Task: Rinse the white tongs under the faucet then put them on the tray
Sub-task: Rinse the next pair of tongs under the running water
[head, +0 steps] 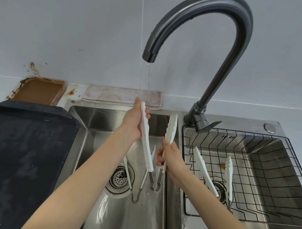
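A pair of white tongs (146, 142) is held spread apart over the left sink basin (98, 119), its metal hinge pointing down. My left hand (136, 120) grips the left arm near its tip, right beside the thin water stream (148, 87) falling from the dark faucet (149, 55). My right hand (169, 158) grips the right arm, whose scalloped tip stands up to the right of the stream. The black tray (20, 146) lies on the counter to the left of the sink, wet and with nothing on it.
A second pair of white tongs (143, 182) lies in the left basin near the drain strainer (120, 178). A third pair (204, 169) rests in the wire basket (255, 145) in the right basin. A folded cloth (114, 95) lies behind the sink.
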